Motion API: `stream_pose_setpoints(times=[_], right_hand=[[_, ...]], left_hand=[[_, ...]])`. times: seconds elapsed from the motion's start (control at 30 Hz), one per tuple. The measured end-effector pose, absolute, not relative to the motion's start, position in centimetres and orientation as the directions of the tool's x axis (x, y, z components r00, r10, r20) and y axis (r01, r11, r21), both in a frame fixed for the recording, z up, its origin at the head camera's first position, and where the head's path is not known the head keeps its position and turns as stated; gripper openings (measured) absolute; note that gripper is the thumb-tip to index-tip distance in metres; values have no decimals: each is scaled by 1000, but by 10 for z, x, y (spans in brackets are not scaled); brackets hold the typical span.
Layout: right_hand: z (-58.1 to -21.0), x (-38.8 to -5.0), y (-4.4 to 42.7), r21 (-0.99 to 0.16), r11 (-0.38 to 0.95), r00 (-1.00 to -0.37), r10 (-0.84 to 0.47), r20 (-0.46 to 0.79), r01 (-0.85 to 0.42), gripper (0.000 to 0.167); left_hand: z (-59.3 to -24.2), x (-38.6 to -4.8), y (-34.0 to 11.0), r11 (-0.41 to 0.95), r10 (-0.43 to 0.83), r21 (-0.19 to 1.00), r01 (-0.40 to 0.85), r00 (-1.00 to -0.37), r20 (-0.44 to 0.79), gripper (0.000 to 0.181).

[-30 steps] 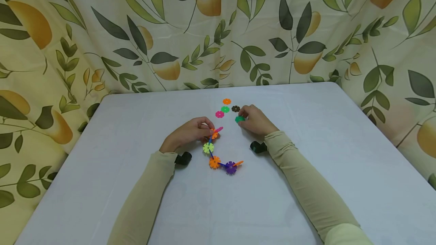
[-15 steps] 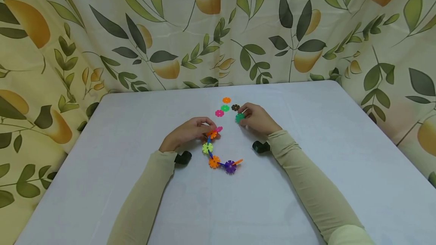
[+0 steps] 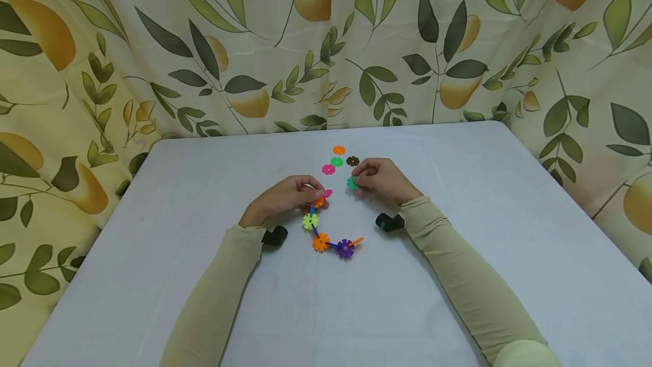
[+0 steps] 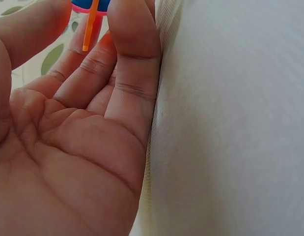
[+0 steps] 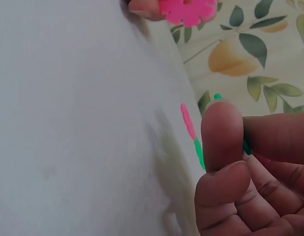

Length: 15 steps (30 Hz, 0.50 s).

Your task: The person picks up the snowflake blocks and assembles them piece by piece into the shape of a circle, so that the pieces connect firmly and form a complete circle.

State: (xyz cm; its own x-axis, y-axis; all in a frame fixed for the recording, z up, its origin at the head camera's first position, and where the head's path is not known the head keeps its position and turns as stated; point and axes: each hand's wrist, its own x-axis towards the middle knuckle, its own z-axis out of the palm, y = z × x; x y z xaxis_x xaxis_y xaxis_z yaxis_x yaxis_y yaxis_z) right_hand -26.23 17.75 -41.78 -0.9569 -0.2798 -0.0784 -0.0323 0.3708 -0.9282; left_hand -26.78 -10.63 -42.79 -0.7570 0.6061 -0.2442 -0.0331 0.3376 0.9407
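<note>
My left hand (image 3: 287, 197) pinches an orange flower-shaped disc (image 3: 319, 202) at the upper end of a chain of slotted discs. A pink disc (image 3: 328, 193) is joined there, by the fingertips; in the left wrist view an orange disc (image 4: 91, 29) shows edge-on between thumb and fingers. Downward the chain curves through a yellow-green disc (image 3: 310, 221) and an orange one to a purple disc (image 3: 345, 249), with blue discs edge-on between. Apart from the chain, my right hand (image 3: 388, 180) pinches a green disc (image 3: 352, 183) between thumb and finger.
Loose discs lie flat beyond the hands on the white table (image 3: 438, 287): orange (image 3: 339, 150), light green (image 3: 337, 161), pink (image 3: 328, 169) and dark brown (image 3: 352, 161). A patterned curtain (image 3: 316, 72) hangs behind the table. Black wrist cameras (image 3: 390, 222) sit below both wrists.
The green disc in my right hand was tilted up, then moved slightly left and nearer. My left hand and the chain have hardly moved; the pink disc at its end has turned a little.
</note>
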Motion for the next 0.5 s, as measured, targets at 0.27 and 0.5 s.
stream_pose_setpoints(times=[0.27, 0.5], right_hand=[[-412, -255, 170, -947, 320, -940, -331, -78, -34, 19], [-412, -255, 162, -946, 318, -922, -382, -65, -65, 17]], left_hand=[[-428, -268, -105, 336, 617, 942, -22, -750, -238, 24], [-427, -267, -104, 344, 612, 939, -19, -753, -240, 23]])
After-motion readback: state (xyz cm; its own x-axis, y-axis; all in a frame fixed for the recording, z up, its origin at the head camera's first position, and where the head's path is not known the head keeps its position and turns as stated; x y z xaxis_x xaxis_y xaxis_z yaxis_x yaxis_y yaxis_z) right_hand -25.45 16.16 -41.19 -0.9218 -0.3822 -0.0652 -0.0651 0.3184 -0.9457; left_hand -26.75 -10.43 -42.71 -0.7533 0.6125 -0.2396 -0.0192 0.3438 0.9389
